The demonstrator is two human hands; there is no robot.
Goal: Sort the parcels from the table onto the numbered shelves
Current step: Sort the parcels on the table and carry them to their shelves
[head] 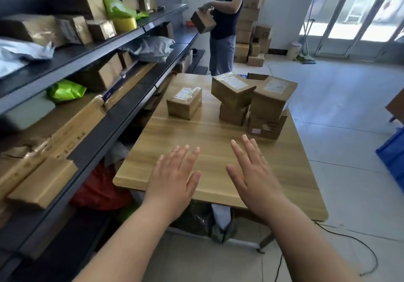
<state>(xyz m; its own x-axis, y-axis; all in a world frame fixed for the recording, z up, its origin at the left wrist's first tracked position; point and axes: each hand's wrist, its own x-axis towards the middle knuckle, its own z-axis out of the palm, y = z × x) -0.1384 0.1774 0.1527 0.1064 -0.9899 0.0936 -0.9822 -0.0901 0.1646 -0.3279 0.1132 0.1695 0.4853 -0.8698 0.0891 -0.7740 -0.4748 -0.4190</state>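
Hands come first: your left hand (172,181) and your right hand (255,176) hover side by side over the near end of the table (185,133), palms down, fingers straight and spread, holding nothing. Neither touches a parcel. Whether they rest on the wood you cannot tell.

Past your fingertips, five parcels wait on the table. A lone box (184,102) stands by itself toward the shelf side. Right of it is a cluster of four: a tilted box (231,89) leans on a smaller box (232,115), and just beside them an upper box (273,93) sits on a lower box (265,126). A cardboard flap (258,76) behind the cluster may belong to a sixth, but it is too hidden to count.

On your left, the shelves (122,111) show three loaded tiers of cartons and bags, too many and too blurred to count, and their number labels cannot be read. Judging from that, the sorting looks under way, with at least five parcels left and none in your grasp.

At the far end, one other person (227,19) holds one brown box (203,21) by the shelves, and a pile of cartons (249,30) stands against the back wall.
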